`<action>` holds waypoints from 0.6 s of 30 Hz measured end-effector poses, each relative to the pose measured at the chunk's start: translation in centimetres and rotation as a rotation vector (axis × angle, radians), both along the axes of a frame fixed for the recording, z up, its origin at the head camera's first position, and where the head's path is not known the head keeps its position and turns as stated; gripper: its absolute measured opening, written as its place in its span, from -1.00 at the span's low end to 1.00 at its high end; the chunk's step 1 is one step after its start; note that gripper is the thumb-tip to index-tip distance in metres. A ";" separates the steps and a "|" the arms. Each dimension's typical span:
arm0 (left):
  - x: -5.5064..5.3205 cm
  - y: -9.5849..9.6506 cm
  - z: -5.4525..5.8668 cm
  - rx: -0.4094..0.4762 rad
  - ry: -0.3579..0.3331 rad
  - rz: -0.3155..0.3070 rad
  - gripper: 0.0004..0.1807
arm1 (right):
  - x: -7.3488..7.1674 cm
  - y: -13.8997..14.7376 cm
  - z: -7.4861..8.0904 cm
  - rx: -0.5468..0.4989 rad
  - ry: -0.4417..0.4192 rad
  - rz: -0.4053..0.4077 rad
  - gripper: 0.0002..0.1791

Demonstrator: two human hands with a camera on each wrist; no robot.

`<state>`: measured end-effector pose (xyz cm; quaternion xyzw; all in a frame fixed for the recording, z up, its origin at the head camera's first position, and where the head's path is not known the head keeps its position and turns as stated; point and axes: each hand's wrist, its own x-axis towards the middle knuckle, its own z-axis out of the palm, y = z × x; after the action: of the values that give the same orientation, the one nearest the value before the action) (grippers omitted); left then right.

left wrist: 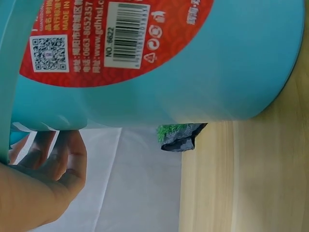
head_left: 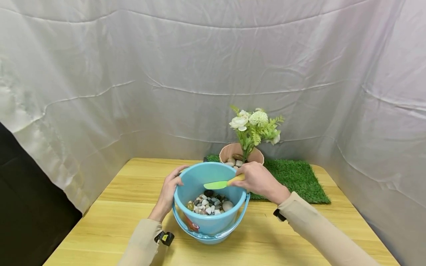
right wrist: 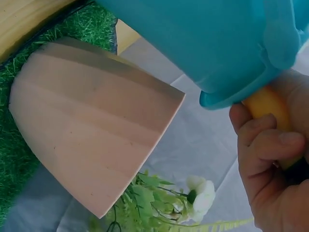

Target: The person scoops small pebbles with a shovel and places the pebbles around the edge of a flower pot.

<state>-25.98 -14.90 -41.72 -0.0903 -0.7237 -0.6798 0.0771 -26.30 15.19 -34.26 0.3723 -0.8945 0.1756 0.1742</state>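
Note:
A light blue bucket (head_left: 216,222) stands on the wooden table, with pebbles (head_left: 209,205) of mixed colours at its bottom. My left hand (head_left: 169,192) grips the rim on the left side, thumb over the edge; in the left wrist view its fingers (left wrist: 72,159) bend against the outer wall. Over the bucket's right rim, my right hand (head_left: 261,181) holds a small trowel by its yellow handle (right wrist: 265,107). The trowel's light green blade (head_left: 215,185) points left inside the bucket's mouth, above the pebbles and apart from them.
Behind the bucket, a pink pot (head_left: 229,150) holding stones and white flowers (head_left: 257,119) stands on a green grass mat (head_left: 296,181). The bucket's handle (head_left: 240,218) hangs down in front. Grey cloth (head_left: 186,74) encloses the table (head_left: 123,218) at the back and sides.

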 end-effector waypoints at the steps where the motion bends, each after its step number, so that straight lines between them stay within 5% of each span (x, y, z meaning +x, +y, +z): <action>1: 0.0 0.0 0.0 -0.009 -0.002 0.000 -0.35 | 0.0 -0.1 -0.1 0.020 0.033 -0.004 -0.78; 11: 0.3 -0.6 0.8 -0.152 -0.010 -0.016 -0.34 | -0.3 -0.3 0.0 0.068 0.036 0.012 -0.78; 18: 0.6 -1.6 1.7 -0.329 0.035 -0.146 -0.36 | -0.3 -0.5 0.2 0.098 0.032 0.023 -0.66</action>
<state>-25.40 -16.46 -40.03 -0.1661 -0.8151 -0.5544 0.0243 -26.60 14.68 -34.03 0.3932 -0.8949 0.1277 0.1679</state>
